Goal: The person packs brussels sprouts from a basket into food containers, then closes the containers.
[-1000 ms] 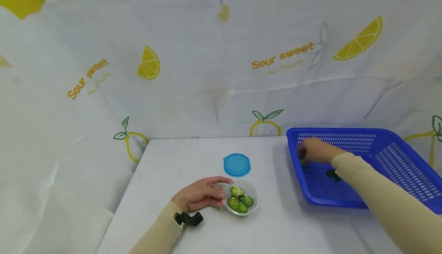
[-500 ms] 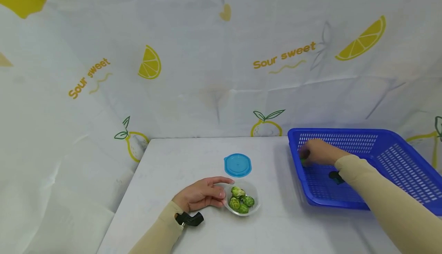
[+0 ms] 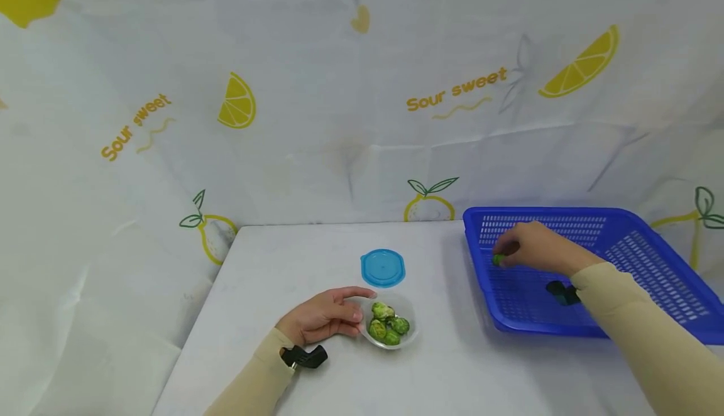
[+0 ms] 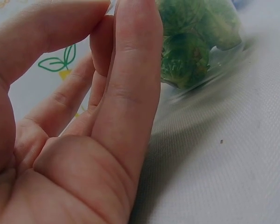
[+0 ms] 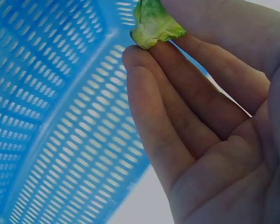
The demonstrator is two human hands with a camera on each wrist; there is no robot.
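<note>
In the head view my left hand (image 3: 325, 317) holds the left side of a clear plastic bowl (image 3: 408, 309), thumb against it and index finger along its far rim. Several Brussels sprouts (image 3: 377, 329) lie in the bowl; in the left wrist view sprouts (image 4: 185, 60) show through its wall. Over the left part of a blue perforated basket (image 3: 492, 296), my right hand (image 3: 534, 249) pinches one Brussels sprout (image 3: 498, 259) between thumb and fingers. The right wrist view shows this sprout (image 5: 154, 25) at the fingertips, partly covered by the thumb.
A blue lid (image 3: 383, 268) lies flat behind the bowl on the white tabletop (image 3: 294, 259). The basket stands at the table's right, with raised walls around it. A lemon-printed sheet (image 3: 317, 120) hangs behind the table.
My right hand has lifted slightly and shifted a little right from the basket's left wall, and the sprout now shows clearly in its fingers. My left hand stays at the bowl.
</note>
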